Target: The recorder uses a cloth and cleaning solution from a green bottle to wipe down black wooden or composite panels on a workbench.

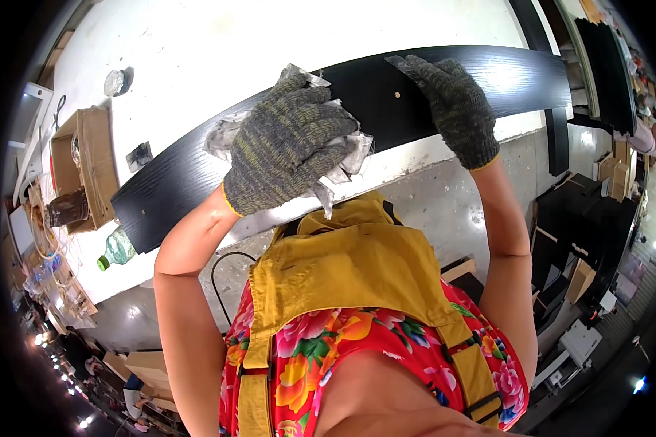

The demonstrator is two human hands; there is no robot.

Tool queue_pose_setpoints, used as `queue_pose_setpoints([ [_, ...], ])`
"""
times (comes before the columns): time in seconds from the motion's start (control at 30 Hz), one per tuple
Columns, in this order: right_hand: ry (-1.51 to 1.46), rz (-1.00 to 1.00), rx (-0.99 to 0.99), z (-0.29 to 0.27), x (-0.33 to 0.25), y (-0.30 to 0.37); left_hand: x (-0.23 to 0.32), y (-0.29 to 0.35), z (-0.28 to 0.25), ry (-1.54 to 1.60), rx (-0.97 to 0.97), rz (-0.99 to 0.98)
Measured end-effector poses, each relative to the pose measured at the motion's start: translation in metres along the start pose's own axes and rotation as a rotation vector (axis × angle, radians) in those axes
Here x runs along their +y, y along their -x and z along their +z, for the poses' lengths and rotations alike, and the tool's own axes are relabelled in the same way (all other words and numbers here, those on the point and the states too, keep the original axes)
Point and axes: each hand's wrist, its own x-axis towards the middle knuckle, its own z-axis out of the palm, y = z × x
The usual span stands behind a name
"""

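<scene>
A white surface point(175, 58) spans the scene, in a workshop with boxes and small lights beyond its left edge; grey floor point(448, 193) lies past its near edge, and black panels point(583, 229) are stacked past its right end, where another person point(643, 140) shows at the margin. From left to right: scissors point(60, 109) and an open cardboard box point(100, 156) lie by the left edge; a clear bottle point(120, 247) with a green cap lies toward the near-left corner, just beside the end of a long black board point(386, 95). This board runs along the near edge. A small dark block point(139, 156) sits just behind it, a round pale piece point(114, 83) farther back. The gloved left hand point(288, 142) has its fingers closed over a crumpled pale cloth point(357, 154), both obscuring the board's middle. The gloved right hand point(459, 109) rests toward its right end, over a thin flat strip point(401, 67); whether the fingers grip it cannot be told.
</scene>
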Motion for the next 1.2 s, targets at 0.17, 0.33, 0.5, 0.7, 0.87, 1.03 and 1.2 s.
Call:
queue_pose_setpoints([
  [0.17, -0.065, 0.047, -0.088, -0.007, -0.011, -0.004, 0.002, 0.001, 0.002, -0.010, -0.010, -0.010],
  [0.33, -0.103, -0.004, -0.016, -0.009, 0.001, -0.004, 0.000, 0.002, 0.004, 0.039, -0.041, -0.130],
  [0.5, -0.066, 0.054, -0.093, -0.008, -0.008, -0.013, -0.005, 0.008, 0.003, 0.036, -0.051, -0.127],
  [0.7, -0.086, -0.019, -0.018, -0.016, -0.013, -0.011, -0.002, 0.030, 0.025, 0.473, -0.004, -0.248],
  [0.87, 0.173, -0.343, -0.146, -0.023, 0.007, -0.008, -0.004, 0.036, 0.050, 0.074, 0.126, -0.101],
  [1.03, -0.517, 0.288, -0.120, -0.010, -0.015, -0.041, 0.002, 0.028, 0.044, 0.067, 0.020, -0.177],
  [1.2, -0.629, 0.248, -0.157, 0.008, -0.063, -0.109, 0.026, 0.034, -0.041, 0.026, -0.083, -0.282],
])
